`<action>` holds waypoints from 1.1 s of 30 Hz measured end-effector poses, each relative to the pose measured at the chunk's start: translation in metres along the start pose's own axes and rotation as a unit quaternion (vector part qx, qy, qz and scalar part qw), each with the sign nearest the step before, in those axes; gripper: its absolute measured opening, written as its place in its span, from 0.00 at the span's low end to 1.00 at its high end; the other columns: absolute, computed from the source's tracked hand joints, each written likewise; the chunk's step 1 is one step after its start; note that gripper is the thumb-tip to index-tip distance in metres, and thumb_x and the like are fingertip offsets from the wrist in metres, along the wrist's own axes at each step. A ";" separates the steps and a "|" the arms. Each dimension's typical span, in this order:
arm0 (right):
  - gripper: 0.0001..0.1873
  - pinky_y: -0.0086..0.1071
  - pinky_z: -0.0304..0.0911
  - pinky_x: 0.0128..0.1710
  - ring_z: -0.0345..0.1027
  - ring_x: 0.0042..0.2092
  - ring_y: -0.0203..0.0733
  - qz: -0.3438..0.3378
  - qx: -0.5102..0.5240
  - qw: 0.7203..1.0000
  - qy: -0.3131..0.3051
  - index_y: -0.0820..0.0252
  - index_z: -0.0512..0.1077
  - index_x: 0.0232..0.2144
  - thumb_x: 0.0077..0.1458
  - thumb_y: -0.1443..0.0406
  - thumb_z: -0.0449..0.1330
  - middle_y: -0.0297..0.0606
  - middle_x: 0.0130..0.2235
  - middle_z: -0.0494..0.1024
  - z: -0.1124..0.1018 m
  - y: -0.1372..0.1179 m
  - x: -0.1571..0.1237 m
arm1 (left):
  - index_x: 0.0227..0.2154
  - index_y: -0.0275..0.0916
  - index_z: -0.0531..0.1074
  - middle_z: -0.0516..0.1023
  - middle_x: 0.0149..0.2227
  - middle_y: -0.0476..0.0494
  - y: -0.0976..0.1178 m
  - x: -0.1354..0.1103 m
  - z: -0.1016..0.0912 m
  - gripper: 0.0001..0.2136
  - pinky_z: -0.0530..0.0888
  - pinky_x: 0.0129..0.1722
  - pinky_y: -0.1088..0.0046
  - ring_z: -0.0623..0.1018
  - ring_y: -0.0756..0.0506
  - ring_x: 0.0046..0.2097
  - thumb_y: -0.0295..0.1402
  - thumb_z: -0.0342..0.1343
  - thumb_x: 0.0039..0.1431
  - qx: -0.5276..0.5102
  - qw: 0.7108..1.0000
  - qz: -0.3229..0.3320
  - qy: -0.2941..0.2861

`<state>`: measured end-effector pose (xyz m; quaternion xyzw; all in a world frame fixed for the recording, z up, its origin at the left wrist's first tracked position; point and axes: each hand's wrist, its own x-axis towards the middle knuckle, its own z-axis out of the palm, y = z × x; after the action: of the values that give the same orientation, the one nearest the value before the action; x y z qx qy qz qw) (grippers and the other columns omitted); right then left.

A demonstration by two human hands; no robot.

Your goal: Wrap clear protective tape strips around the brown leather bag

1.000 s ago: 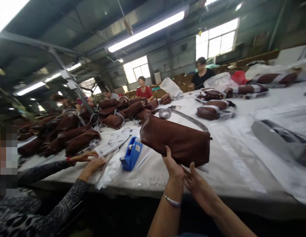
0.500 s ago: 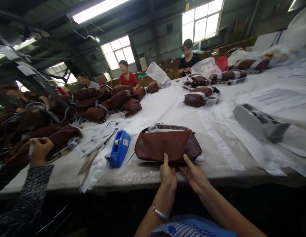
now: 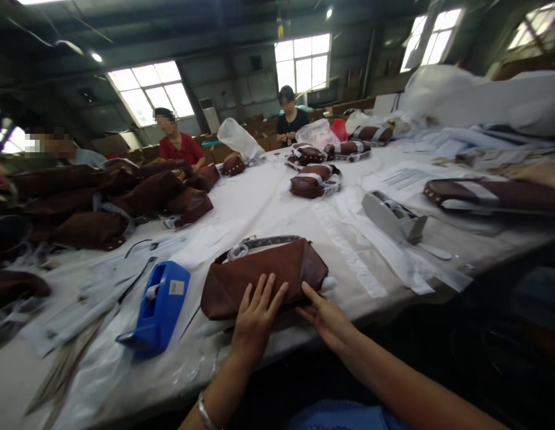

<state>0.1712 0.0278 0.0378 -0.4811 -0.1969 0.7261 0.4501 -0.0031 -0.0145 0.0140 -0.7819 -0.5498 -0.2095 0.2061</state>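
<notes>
A brown leather handbag (image 3: 259,272) lies on the white-covered table close to its front edge, its strap looped along the far side with a clear plastic wrap on it. My left hand (image 3: 254,325) rests on the bag's near side, fingers spread and laid flat on the leather. At the bag's near right corner, my right hand (image 3: 326,316) pinches the lower edge, thumb on top and fingers partly hidden underneath. Left of the bag stands a blue tape dispenser (image 3: 158,310), apart from both hands.
A grey tape dispenser (image 3: 389,215) stands to the right. Brown bags (image 3: 165,194) are piled at the left, with several wrapped bags (image 3: 313,179) farther back. Another person's hand (image 3: 543,173) is at a wrapped bag (image 3: 487,194) on the right. Co-workers sit across the table.
My left hand has gone from gripping the handbag's near edge to lying flat on its side. My right hand stays at the edge. The view has swung right, showing another bag and hand.
</notes>
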 end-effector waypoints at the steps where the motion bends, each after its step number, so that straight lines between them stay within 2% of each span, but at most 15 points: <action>1: 0.20 0.32 0.75 0.40 0.75 0.46 0.44 -0.005 -0.005 1.000 -0.006 0.60 0.74 0.47 0.54 0.59 0.69 0.41 0.51 0.78 0.000 0.000 0.000 | 0.67 0.47 0.53 0.57 0.68 0.39 0.000 -0.003 0.009 0.30 0.66 0.63 0.53 0.60 0.38 0.68 0.25 0.50 0.65 0.015 1.000 0.004 0.020; 5: 0.25 0.36 0.72 0.47 0.75 0.48 0.46 0.026 -0.077 0.993 -0.085 0.61 0.73 0.47 0.52 0.52 0.69 0.45 0.50 0.79 -0.017 -0.011 -0.003 | 0.66 0.44 0.56 0.61 0.67 0.39 0.001 -0.014 0.028 0.27 0.66 0.63 0.57 0.64 0.39 0.66 0.23 0.46 0.66 0.031 0.997 0.015 0.075; 7: 0.26 0.42 0.72 0.48 0.77 0.45 0.49 0.037 -0.205 0.968 -0.141 0.62 0.73 0.46 0.54 0.49 0.67 0.47 0.45 0.80 -0.038 -0.028 -0.006 | 0.66 0.43 0.57 0.62 0.66 0.39 0.000 -0.015 0.030 0.27 0.64 0.64 0.58 0.65 0.40 0.66 0.22 0.44 0.65 0.031 0.996 0.010 0.084; 8: 0.26 0.45 0.71 0.49 0.77 0.43 0.51 0.005 -0.294 0.943 -0.153 0.62 0.74 0.46 0.55 0.48 0.65 0.47 0.43 0.81 -0.052 -0.039 -0.007 | 0.66 0.42 0.57 0.63 0.65 0.39 -0.001 -0.015 0.030 0.28 0.64 0.65 0.59 0.65 0.40 0.65 0.21 0.44 0.65 0.030 0.996 0.008 0.089; 10: 0.21 0.48 0.69 0.51 0.77 0.45 0.53 -0.147 -0.475 0.859 -0.124 0.59 0.76 0.46 0.59 0.50 0.62 0.45 0.43 0.81 -0.080 -0.067 -0.005 | 0.66 0.41 0.57 0.64 0.65 0.40 -0.002 -0.013 0.031 0.28 0.62 0.65 0.60 0.66 0.41 0.65 0.19 0.42 0.64 0.024 0.995 0.007 0.100; 12: 0.16 0.49 0.64 0.57 0.73 0.51 0.54 -0.323 -0.599 0.730 -0.067 0.55 0.77 0.47 0.62 0.56 0.58 0.43 0.48 0.80 -0.105 -0.094 0.004 | 0.66 0.42 0.57 0.65 0.64 0.41 -0.003 -0.011 0.033 0.29 0.62 0.66 0.60 0.67 0.42 0.65 0.18 0.42 0.62 0.019 0.994 0.008 0.104; 13: 0.15 0.49 0.60 0.60 0.69 0.56 0.54 -0.383 -0.642 0.662 -0.047 0.54 0.76 0.49 0.63 0.60 0.57 0.42 0.53 0.77 -0.115 -0.106 0.011 | 0.66 0.42 0.56 0.65 0.65 0.41 -0.003 -0.011 0.033 0.30 0.62 0.66 0.61 0.67 0.42 0.65 0.18 0.42 0.62 0.018 0.995 0.007 0.102; 14: 0.17 0.50 0.55 0.63 0.64 0.61 0.54 -0.419 -0.680 0.600 -0.035 0.54 0.75 0.52 0.62 0.63 0.56 0.42 0.58 0.73 -0.124 -0.115 0.020 | 0.66 0.42 0.56 0.65 0.65 0.41 -0.004 -0.011 0.033 0.30 0.62 0.66 0.61 0.67 0.42 0.64 0.18 0.42 0.62 0.017 0.995 0.007 0.099; 16: 0.21 0.54 0.46 0.67 0.52 0.67 0.57 -0.438 -0.747 0.500 -0.020 0.58 0.72 0.56 0.61 0.67 0.56 0.45 0.64 0.65 -0.135 -0.128 0.039 | 0.67 0.42 0.55 0.65 0.65 0.42 -0.006 -0.010 0.032 0.31 0.63 0.65 0.61 0.67 0.42 0.64 0.18 0.43 0.61 0.017 0.995 0.006 0.095; 18: 0.21 0.60 0.41 0.67 0.47 0.68 0.59 -0.430 -0.793 0.432 -0.002 0.62 0.71 0.56 0.61 0.68 0.56 0.47 0.64 0.64 -0.142 -0.132 0.058 | 0.67 0.42 0.55 0.65 0.64 0.42 -0.009 -0.010 0.029 0.32 0.63 0.65 0.62 0.68 0.42 0.64 0.18 0.42 0.60 0.018 0.995 0.008 0.101; 19: 0.20 0.60 0.41 0.67 0.47 0.68 0.60 -0.429 -0.803 0.413 0.004 0.62 0.72 0.55 0.62 0.67 0.55 0.48 0.63 0.66 -0.144 -0.133 0.067 | 0.67 0.42 0.54 0.66 0.64 0.42 -0.011 -0.009 0.027 0.33 0.63 0.65 0.62 0.68 0.43 0.64 0.18 0.42 0.59 0.017 0.994 0.008 0.105; 22: 0.15 0.58 0.45 0.67 0.56 0.65 0.56 -0.449 -0.797 0.405 -0.004 0.59 0.77 0.48 0.64 0.67 0.54 0.44 0.55 0.75 -0.145 -0.136 0.082 | 0.68 0.43 0.53 0.67 0.64 0.43 -0.017 -0.008 0.020 0.34 0.64 0.65 0.63 0.69 0.43 0.63 0.17 0.42 0.57 0.011 0.993 0.004 0.116; 27: 0.12 0.58 0.44 0.67 0.69 0.57 0.53 -0.479 -0.743 0.467 -0.031 0.54 0.80 0.39 0.62 0.69 0.56 0.39 0.45 0.81 -0.127 -0.136 0.073 | 0.69 0.44 0.47 0.68 0.63 0.43 -0.030 -0.003 0.003 0.38 0.68 0.62 0.62 0.71 0.43 0.61 0.17 0.43 0.54 -0.026 0.989 -0.062 0.135; 30: 0.09 0.56 0.46 0.66 0.72 0.53 0.48 -0.465 -0.703 0.524 -0.123 0.51 0.80 0.39 0.64 0.65 0.58 0.35 0.46 0.81 -0.107 -0.123 0.049 | 0.69 0.44 0.50 0.71 0.61 0.42 -0.043 0.003 -0.010 0.36 0.73 0.56 0.63 0.76 0.41 0.56 0.21 0.49 0.58 -0.035 0.975 -0.140 0.169; 33: 0.10 0.50 0.50 0.65 0.76 0.47 0.43 -0.398 -0.680 0.564 -0.249 0.46 0.80 0.40 0.66 0.58 0.58 0.31 0.44 0.82 -0.087 -0.109 0.031 | 0.67 0.44 0.56 0.76 0.56 0.38 -0.060 0.007 -0.023 0.32 0.77 0.46 0.64 0.81 0.38 0.49 0.30 0.57 0.61 -0.030 0.944 -0.262 0.197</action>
<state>0.2938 0.0978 0.0601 -0.3175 -0.9081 0.2161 0.1668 -0.0598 -0.0031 0.0425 -0.5591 -0.6771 -0.4223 0.2250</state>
